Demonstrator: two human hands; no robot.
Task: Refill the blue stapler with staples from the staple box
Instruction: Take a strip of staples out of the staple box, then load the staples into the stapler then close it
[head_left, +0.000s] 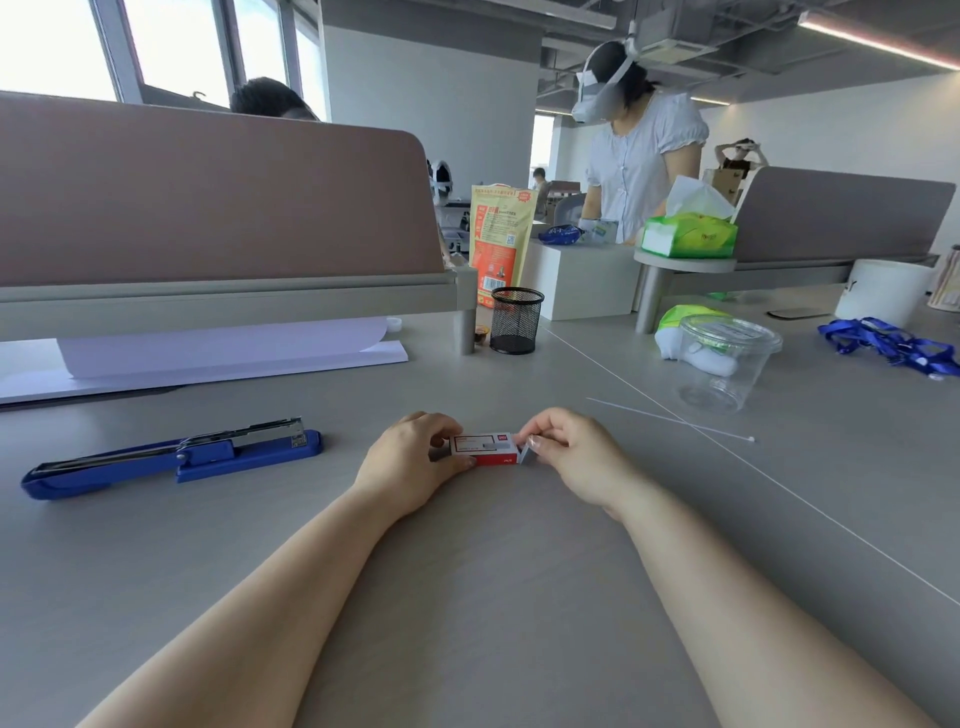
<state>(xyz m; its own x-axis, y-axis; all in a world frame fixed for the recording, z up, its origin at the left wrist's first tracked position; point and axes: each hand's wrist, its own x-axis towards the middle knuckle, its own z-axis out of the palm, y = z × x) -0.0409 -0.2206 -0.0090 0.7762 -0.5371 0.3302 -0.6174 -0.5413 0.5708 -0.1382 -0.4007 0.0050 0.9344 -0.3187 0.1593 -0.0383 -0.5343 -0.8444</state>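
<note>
One blue stapler (171, 456), one staple box (485, 450), two hands, one mesh pen cup (516, 320), one clear tub (726, 361).

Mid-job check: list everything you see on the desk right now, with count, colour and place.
staple box: 1, red and white, centre, between both hands
blue stapler: 1, opened, left
paper stack: 1, white, far left under shelf
mesh pen cup: 1, black, middle back
pouch: 1, orange, behind cup
tissue pack: 1, green, raised stand
plastic tub: 1, clear, right
lanyards: bundle, blue, far right
cable tie: 1, white, right
left hand: holds box
right hand: fingers at box's end
</note>
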